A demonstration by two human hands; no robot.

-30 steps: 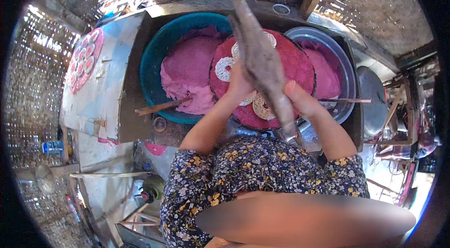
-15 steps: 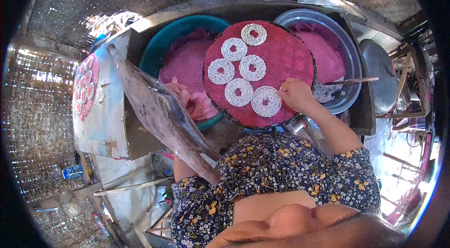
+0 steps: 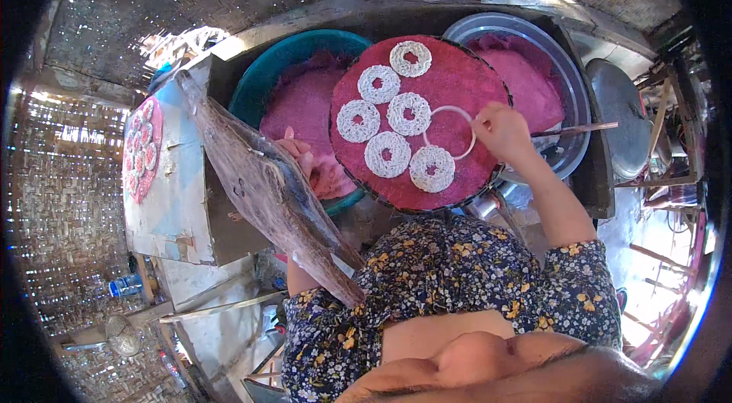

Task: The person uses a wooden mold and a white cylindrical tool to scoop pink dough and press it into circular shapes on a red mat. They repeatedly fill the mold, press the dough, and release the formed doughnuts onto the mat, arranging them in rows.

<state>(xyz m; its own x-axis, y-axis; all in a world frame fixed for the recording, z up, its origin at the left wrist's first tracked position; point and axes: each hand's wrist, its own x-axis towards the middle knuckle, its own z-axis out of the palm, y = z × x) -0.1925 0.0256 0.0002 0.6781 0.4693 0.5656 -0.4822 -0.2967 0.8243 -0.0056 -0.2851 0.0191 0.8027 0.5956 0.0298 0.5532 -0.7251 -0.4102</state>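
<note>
1. White ring (image 3: 452,107): no longer around the nearest lattice disc (image 3: 432,179), now just beyond it, over the round red mat (image 3: 465,71).
2. Right hand (image 3: 503,132): pinching the ring's right edge, farther from the body than half a second ago.
3. Left hand (image 3: 295,146): still grasping the wooden tool (image 3: 263,182), palm hidden behind it.
4. All six discs (image 3: 421,60): unmoved on the mat.

Right grip (image 3: 504,133) pinched, forearm (image 3: 558,203) extended, left grip (image 3: 296,150) partly hidden

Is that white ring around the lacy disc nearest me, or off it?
Off. The right hand holds the white ring by its edge, and most of the lacy disc lies outside it.
</note>
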